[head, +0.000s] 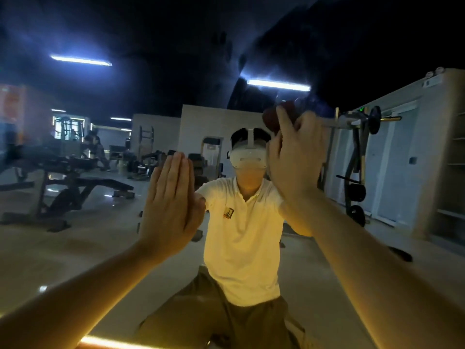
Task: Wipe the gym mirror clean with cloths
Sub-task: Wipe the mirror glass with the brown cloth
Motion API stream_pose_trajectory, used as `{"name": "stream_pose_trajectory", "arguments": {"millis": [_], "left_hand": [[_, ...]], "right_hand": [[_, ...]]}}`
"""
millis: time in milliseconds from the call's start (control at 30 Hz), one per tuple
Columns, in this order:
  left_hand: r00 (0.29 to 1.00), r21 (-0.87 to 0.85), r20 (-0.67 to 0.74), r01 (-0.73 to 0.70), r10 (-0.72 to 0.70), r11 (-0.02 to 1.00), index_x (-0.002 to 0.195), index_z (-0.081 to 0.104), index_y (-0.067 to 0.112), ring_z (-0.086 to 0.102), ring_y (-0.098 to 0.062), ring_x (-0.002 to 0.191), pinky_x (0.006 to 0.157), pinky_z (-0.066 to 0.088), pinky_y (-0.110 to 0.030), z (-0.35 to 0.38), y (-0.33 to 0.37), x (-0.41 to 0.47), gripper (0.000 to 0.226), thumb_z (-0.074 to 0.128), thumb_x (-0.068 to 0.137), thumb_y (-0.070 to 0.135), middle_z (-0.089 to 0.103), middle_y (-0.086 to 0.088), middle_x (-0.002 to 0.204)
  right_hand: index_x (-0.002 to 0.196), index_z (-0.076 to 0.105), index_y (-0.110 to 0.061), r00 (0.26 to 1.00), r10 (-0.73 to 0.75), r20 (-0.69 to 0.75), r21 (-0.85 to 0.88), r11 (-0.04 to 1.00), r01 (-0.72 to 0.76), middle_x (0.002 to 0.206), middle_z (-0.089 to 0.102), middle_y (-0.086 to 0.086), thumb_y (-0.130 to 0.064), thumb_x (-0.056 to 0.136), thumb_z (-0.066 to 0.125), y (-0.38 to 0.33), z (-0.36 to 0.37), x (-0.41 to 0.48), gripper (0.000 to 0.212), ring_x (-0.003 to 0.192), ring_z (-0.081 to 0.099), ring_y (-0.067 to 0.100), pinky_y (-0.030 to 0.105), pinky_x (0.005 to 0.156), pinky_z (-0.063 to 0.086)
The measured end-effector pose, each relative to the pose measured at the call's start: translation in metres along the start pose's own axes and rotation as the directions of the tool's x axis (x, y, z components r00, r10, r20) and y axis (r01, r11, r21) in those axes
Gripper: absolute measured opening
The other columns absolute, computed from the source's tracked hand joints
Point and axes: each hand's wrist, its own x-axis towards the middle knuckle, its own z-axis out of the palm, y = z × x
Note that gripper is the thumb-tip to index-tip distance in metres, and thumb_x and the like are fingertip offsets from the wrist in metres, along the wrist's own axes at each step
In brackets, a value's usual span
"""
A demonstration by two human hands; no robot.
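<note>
The gym mirror [251,34] fills the whole view and shows hazy smears and handprints near its top. My left hand [171,205] lies flat against the glass with straight fingers, meeting its own reflection. Higher and to the right, my right hand [294,157] presses a dark red cloth [274,117] to the mirror, fingers curled around it; only the cloth's top edge shows above my fingers. In the glass I see my reflection, kneeling in a white shirt with a white headset.
Reflected behind me are weight benches [83,190] on the left, a rack with a barbell and plates [359,152] on the right, and a pale floor. A lit strip [113,342] runs along the mirror's bottom edge.
</note>
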Motion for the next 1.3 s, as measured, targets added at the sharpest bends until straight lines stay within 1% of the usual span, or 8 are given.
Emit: {"name": "stream_pose_trajectory", "arguments": {"millis": [300, 467, 567, 633, 767, 933, 1167, 1300], "left_hand": [[0.994, 0.086, 0.111, -0.025, 0.015, 0.996, 0.162, 0.011, -0.005, 0.003, -0.035, 0.16, 0.129, 0.011, -0.055, 0.003, -0.023, -0.037, 0.08, 0.043, 0.105, 0.041, 0.005, -0.025, 0.171], [0.99, 0.099, 0.139, -0.05, 0.036, 0.994, 0.162, 0.009, -0.004, 0.0, -0.034, 0.16, 0.129, 0.009, -0.053, 0.002, -0.028, -0.04, 0.079, 0.03, 0.108, 0.05, 0.003, -0.023, 0.171], [0.993, 0.087, 0.109, -0.056, 0.046, 0.995, 0.161, 0.014, -0.005, 0.003, -0.035, 0.16, 0.129, 0.011, -0.054, 0.005, -0.029, -0.041, 0.079, 0.023, 0.108, 0.053, 0.006, -0.024, 0.171], [0.994, 0.088, 0.101, -0.058, 0.049, 0.994, 0.161, 0.014, -0.005, 0.004, -0.035, 0.16, 0.129, 0.011, -0.054, 0.006, -0.03, -0.042, 0.08, 0.02, 0.109, 0.055, 0.006, -0.024, 0.171], [0.996, 0.046, 0.067, -0.063, 0.06, 0.997, 0.161, 0.017, -0.005, 0.005, -0.036, 0.16, 0.129, 0.011, -0.054, 0.009, -0.031, -0.042, 0.08, 0.018, 0.11, 0.056, 0.009, -0.025, 0.17], [0.996, 0.036, 0.054, -0.072, 0.07, 0.997, 0.162, 0.015, -0.003, 0.005, -0.035, 0.16, 0.129, 0.011, -0.053, 0.017, -0.034, -0.043, 0.079, 0.028, 0.108, 0.053, 0.006, -0.023, 0.171], [0.996, 0.033, 0.039, -0.085, 0.083, 0.996, 0.161, 0.016, -0.004, 0.006, -0.036, 0.16, 0.129, 0.012, -0.055, 0.016, -0.034, -0.043, 0.08, 0.034, 0.106, 0.051, 0.007, -0.023, 0.171], [0.997, 0.024, 0.041, -0.068, 0.067, 0.997, 0.162, 0.017, -0.003, 0.006, -0.035, 0.16, 0.129, 0.013, -0.054, 0.016, -0.033, -0.043, 0.079, 0.031, 0.106, 0.051, 0.007, -0.022, 0.171]], "right_hand": [[0.142, 0.053, -0.013, 0.952, -0.232, 0.2, 0.168, 0.965, 0.2, 0.113, 0.045, 0.011, -0.026, 0.096, 0.053, -0.069, 0.022, -0.206, 0.048, 0.102, 0.053, 0.029, 0.044, 0.089, 0.049], [0.135, 0.06, -0.019, 0.644, -0.675, 0.36, 0.212, 0.731, 0.648, 0.111, 0.056, 0.007, -0.032, 0.091, 0.063, -0.038, 0.003, -0.221, 0.045, 0.102, 0.055, 0.024, 0.045, 0.098, 0.046], [0.11, 0.064, -0.032, 0.831, -0.414, 0.371, 0.087, 0.907, 0.412, 0.087, 0.062, -0.001, -0.04, 0.102, 0.048, -0.013, -0.005, -0.139, 0.02, 0.08, 0.06, 0.018, 0.043, 0.077, 0.055], [0.124, 0.062, -0.024, 0.965, -0.139, 0.222, -0.046, 0.987, 0.153, 0.096, 0.06, 0.009, -0.036, 0.103, 0.045, 0.001, -0.007, -0.085, 0.03, 0.085, 0.057, 0.025, 0.041, 0.078, 0.047], [0.148, 0.047, -0.011, 0.968, 0.239, -0.071, 0.013, 0.971, -0.239, 0.12, 0.053, 0.024, -0.031, 0.106, 0.04, -0.02, 0.014, -0.063, 0.047, 0.1, 0.052, 0.034, 0.045, 0.083, 0.047], [0.15, 0.047, -0.008, 0.991, 0.126, 0.043, 0.077, 0.989, -0.129, 0.113, 0.048, 0.016, -0.032, 0.107, 0.035, -0.08, 0.033, -0.129, 0.051, 0.097, 0.046, 0.028, 0.036, 0.083, 0.035], [0.149, 0.05, -0.011, 0.948, -0.198, 0.25, 0.085, 0.98, 0.182, 0.111, 0.041, 0.01, -0.028, 0.097, 0.052, -0.077, 0.013, -0.19, 0.055, 0.098, 0.05, 0.024, 0.042, 0.084, 0.051], [0.153, 0.04, -0.022, 0.934, -0.179, 0.309, 0.031, 0.983, 0.179, 0.112, 0.047, 0.01, -0.032, 0.1, 0.047, -0.07, 0.012, -0.194, 0.054, 0.101, 0.054, 0.027, 0.045, 0.086, 0.053]]}}
